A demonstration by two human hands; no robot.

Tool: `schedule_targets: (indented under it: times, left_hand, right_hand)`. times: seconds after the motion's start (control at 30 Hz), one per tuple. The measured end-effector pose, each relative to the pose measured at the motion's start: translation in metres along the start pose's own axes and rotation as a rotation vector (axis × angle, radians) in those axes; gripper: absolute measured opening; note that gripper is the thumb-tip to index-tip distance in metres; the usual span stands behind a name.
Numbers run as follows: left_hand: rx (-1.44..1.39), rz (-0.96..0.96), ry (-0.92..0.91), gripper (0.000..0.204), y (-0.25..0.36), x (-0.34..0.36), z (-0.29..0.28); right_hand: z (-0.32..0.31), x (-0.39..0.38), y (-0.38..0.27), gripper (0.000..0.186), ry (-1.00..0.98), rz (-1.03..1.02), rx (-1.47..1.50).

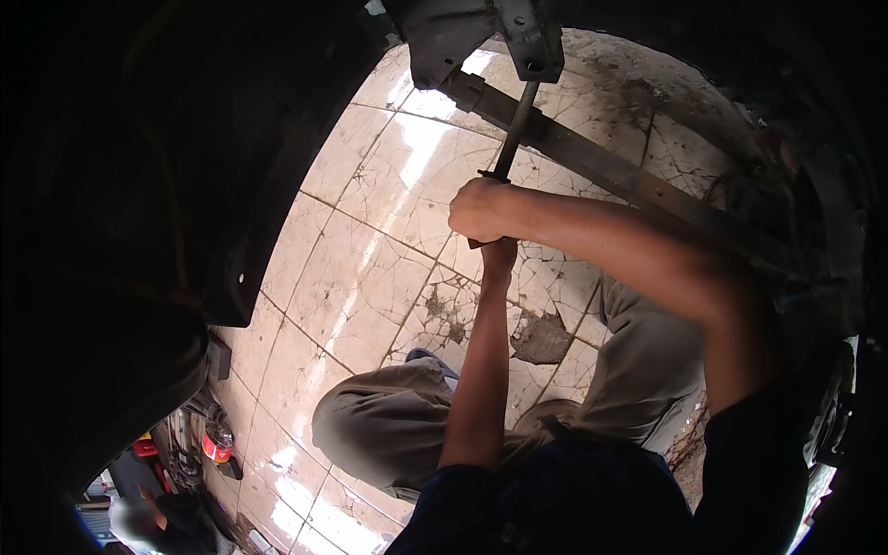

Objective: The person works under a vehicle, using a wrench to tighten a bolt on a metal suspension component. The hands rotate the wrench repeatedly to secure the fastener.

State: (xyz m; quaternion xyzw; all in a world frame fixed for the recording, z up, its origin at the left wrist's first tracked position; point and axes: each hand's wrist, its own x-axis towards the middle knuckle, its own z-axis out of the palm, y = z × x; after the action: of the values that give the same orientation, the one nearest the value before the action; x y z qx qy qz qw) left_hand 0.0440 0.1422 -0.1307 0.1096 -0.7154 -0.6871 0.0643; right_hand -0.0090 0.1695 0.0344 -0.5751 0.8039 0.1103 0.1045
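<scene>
A dark metal rod (518,139) slants down from a black metal bracket (532,42) at the top of the view. It has a small collar just above my hands. My right hand (479,211) is closed round the rod's lower part, the forearm crossing from the right. Directly beneath it, my left hand (499,252) is wrapped at the lower end, its fingers mostly hidden by the right hand. A dark edge of the held piece shows between the two hands. Behind the rod runs a long, flat metal bar (638,180), sloping down to the right.
Dark vehicle parts (231,268) hang close on the left and overhead. Below me lies a cracked tile floor (370,222) with a broken patch (541,338). At the lower left are a red container (217,442), assorted metal parts and another person (176,523).
</scene>
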Motion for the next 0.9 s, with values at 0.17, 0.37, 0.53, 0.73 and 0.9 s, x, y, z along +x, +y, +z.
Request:
schedule_targets:
  times: [0.17,0.37,0.53,0.73,0.9]
  left_hand:
    - [-0.243,-0.155,-0.025,0.029,-0.026,-0.004,-0.031]
    - [-0.267,-0.071,0.001,0.028,-0.008,-0.014,-0.016]
    - [-0.248,-0.184,-0.139,0.044,-0.008,0.004,-0.009]
    - [-0.164,-0.116,0.015,0.049,0.000,-0.019,-0.028]
    - [0.039,-0.022,0.031,0.042,0.005,-0.012,-0.016]
  right_hand:
    - [-0.019,0.013,-0.010,0.014,-0.005,-0.094,0.132]
    - [-0.012,0.010,-0.010,0.014,-0.076,-0.013,0.082]
    - [-0.023,-0.001,0.006,0.016,-0.142,0.014,0.164]
    - [-0.026,0.013,-0.025,0.014,-0.102,-0.012,0.086]
    - [-0.021,0.007,-0.018,0.013,-0.070,0.007,0.073]
